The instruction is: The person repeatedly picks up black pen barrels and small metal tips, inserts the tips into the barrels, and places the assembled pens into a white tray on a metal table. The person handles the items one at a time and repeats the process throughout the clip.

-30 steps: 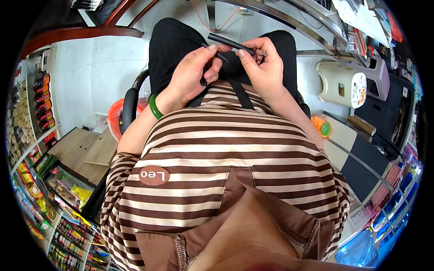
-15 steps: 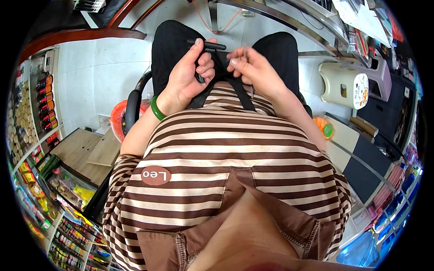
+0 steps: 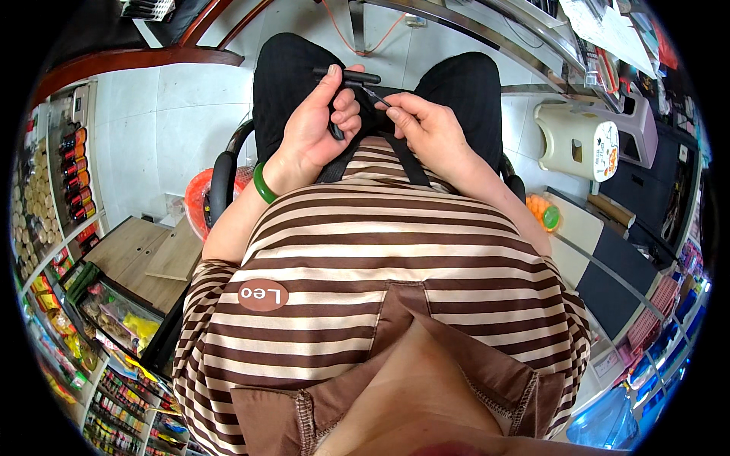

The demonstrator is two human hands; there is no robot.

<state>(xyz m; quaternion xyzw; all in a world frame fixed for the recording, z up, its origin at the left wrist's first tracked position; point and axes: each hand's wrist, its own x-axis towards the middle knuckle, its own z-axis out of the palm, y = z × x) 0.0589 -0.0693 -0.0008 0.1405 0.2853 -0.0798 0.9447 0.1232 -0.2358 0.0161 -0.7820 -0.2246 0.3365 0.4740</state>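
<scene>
Black slim plastic tool (image 3: 346, 76) now sits lifted in the left hand (image 3: 319, 121), fingers curled around it; the right hand (image 3: 426, 125) has shifted to pinching a thin metal pin (image 3: 375, 95) at its tip.

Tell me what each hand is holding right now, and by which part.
Left hand grips a black bar-shaped tool near its middle. Right hand pinches a thin dark pointed piece at its rear end.

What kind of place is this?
Probably a small shop. Stocked shelves of packaged goods line the person's left, more packed racks sit lower left, and a counter runs ahead. The person sits on a chair over pale tile.
</scene>
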